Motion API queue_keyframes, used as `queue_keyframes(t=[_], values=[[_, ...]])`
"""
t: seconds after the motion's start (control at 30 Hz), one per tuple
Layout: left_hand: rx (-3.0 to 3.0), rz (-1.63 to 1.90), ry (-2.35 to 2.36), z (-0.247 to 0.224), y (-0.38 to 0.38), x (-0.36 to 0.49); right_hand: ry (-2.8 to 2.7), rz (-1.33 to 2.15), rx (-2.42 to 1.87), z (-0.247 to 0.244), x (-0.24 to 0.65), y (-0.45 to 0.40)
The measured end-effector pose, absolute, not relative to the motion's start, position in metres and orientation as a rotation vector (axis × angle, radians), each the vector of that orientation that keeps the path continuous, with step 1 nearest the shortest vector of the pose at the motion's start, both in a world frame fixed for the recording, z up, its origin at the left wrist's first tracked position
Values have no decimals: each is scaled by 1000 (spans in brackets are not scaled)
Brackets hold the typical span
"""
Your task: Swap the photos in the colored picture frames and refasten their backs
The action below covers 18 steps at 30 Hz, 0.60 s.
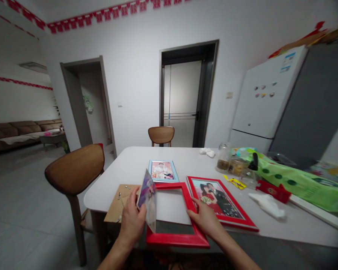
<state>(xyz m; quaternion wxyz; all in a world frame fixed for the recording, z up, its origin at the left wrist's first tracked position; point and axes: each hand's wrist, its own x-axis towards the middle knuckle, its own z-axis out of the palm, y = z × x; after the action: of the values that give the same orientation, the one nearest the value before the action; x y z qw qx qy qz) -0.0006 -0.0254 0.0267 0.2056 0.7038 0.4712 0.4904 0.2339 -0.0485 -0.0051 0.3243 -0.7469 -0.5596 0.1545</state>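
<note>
Fingers [134, 195] of the left hand [132, 219] are closed in a pinch on the near edge of a glossy photo print [147, 198], which stands tilted up off the table and shows its printed face toward the right. The right hand [204, 219] reaches across to an empty red picture frame [197, 225], its fingertips [192, 205] lying against the frame's right side; whether they close around the moulding is hard to tell from this view. That frame sits at the near edge of the white table [129, 165], with its near corner overhanging and its opening bare. Just left of it lies a brown cardboard backing board [114, 206] with small metal clips [119, 195]. Farther off, a small blue-framed picture [163, 171] lies flat, and a red-framed picture [221, 200] lies to the right. Holding the print by its edge, as the left hand does, seems sound, since it keeps skin off the image, while the frame would sit steadier drawn fully onto the tabletop.
</note>
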Motion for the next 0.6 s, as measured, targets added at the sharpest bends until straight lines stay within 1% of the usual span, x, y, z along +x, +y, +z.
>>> queue_keyframes(t=[0.17, 0.27, 0.37, 0.53, 0.6], values=[[1671, 1239, 1352, -17, -15, -39, -1661, 151, -2109, -13, 236, -47], [1676, 1119, 1400, -33, -12, -48, -1725, 63, -2145, -15, 232, -47], [1827, 997, 1528, -28, -12, -51, -1801, 34, -2193, -17, 228, -47], [2144, 754, 1786, -3, -23, -50, -1866, 0, -2225, -15, 224, -51], [2284, 705, 1777, 2, -30, -47, -1868, -21, -2260, -10, 222, -53]])
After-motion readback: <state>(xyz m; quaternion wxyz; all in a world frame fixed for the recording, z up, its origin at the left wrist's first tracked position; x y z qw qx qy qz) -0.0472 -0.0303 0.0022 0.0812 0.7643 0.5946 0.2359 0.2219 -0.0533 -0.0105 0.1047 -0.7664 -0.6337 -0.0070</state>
